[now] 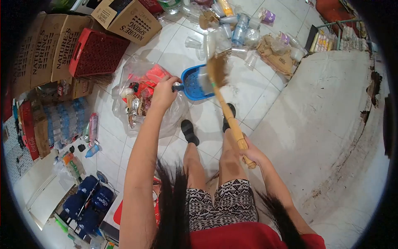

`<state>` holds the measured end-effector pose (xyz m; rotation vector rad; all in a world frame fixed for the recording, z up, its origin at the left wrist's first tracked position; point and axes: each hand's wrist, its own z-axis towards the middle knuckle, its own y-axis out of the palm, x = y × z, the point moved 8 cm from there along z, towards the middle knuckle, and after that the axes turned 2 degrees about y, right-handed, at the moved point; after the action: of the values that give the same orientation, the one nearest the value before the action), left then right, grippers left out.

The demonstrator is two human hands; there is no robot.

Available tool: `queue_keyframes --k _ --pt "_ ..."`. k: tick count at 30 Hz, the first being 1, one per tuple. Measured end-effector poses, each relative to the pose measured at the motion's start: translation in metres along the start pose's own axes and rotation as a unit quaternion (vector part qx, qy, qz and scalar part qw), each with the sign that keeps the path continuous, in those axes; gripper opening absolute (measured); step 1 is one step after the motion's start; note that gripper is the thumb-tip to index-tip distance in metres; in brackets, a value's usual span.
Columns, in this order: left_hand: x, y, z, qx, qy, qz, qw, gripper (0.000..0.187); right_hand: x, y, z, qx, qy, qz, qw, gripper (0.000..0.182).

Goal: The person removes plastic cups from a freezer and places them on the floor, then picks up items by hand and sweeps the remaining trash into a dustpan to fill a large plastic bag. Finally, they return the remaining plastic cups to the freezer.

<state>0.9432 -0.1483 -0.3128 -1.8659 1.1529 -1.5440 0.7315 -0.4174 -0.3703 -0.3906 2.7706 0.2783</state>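
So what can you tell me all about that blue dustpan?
The blue dustpan looks like plastic, with a dark handle gripped by the left hand. It is held over the white tiled floor, tilted, its open mouth toward a pile of clear plastic cups. A clear cup lies inside it. The broom bristles press against its edge. A clear trash bag sits beside it.

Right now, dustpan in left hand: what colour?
Blue dustpan, seen in the head view, held by the left hand.

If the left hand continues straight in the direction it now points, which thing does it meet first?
Probably the blue dustpan: the left hand already grips its handle and points toward the scoop. Beyond it lies the litter of plastic cups; depth is uncertain.
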Motion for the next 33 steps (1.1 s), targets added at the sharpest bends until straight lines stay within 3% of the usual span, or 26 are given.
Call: queue_keyframes --k 4,6,7,9,10,12,17,19,21,23,25,27,28,31,33 --pt "-0.011 -0.006 -0.010 0.018 -0.004 -0.011 1.000 0.029 0.001 -0.004 -0.050 -0.074 0.053 -0.006 0.996 0.079" --pt "-0.025 -0.009 -0.020 0.047 -0.020 -0.022 0.998 0.028 -0.002 -0.019 -0.072 -0.021 -0.028 -0.038 0.999 0.079" --pt "-0.032 -0.013 -0.025 0.076 -0.032 -0.032 0.996 0.028 -0.004 -0.021 -0.088 -0.023 -0.025 -0.038 0.999 0.079" --pt "-0.039 -0.012 -0.034 0.073 -0.042 -0.045 0.995 0.027 -0.003 -0.043 -0.118 0.072 0.040 -0.009 0.997 0.078" --pt "-0.043 -0.013 -0.038 0.071 -0.049 -0.058 0.995 0.026 0.001 -0.048 -0.124 0.069 0.042 -0.013 0.997 0.078" --pt "-0.045 -0.017 -0.045 0.083 -0.062 -0.042 0.994 0.025 0.003 -0.081 -0.135 0.201 0.010 -0.021 0.979 0.079" --pt "-0.054 -0.016 -0.052 0.092 -0.145 -0.062 0.983 0.020 -0.012 -0.137 -0.068 0.303 0.030 -0.029 0.952 0.075" --pt "-0.055 -0.016 -0.051 0.144 -0.157 -0.028 0.977 0.019 -0.031 -0.139 -0.016 0.291 -0.003 0.064 0.955 0.069" --pt "-0.047 -0.012 -0.042 0.161 -0.143 -0.029 0.976 0.019 -0.025 -0.138 0.048 0.218 -0.033 0.146 0.964 0.064" --pt "-0.043 -0.013 -0.033 0.181 -0.120 -0.005 0.976 0.019 -0.024 -0.109 0.090 0.166 0.019 0.094 0.981 0.059" --pt "-0.047 -0.015 -0.026 0.180 -0.121 -0.009 0.976 0.019 -0.022 -0.062 0.102 0.140 0.016 -0.023 0.990 0.064" --pt "-0.047 -0.016 -0.021 0.175 -0.117 -0.017 0.977 0.019 0.027 -0.046 0.133 0.139 -0.017 -0.205 0.969 0.074" --pt "-0.046 -0.018 -0.020 0.172 -0.118 -0.002 0.978 0.019 0.032 -0.029 0.124 0.121 -0.021 -0.220 0.968 0.076" --pt "-0.044 -0.018 -0.016 0.172 -0.112 0.012 0.979 0.018 0.029 0.008 0.080 0.033 -0.173 -0.272 0.946 0.078" --pt "-0.047 -0.017 -0.014 0.168 -0.103 0.020 0.980 0.019 0.005 0.008 0.016 0.015 -0.085 -0.184 0.979 0.076"
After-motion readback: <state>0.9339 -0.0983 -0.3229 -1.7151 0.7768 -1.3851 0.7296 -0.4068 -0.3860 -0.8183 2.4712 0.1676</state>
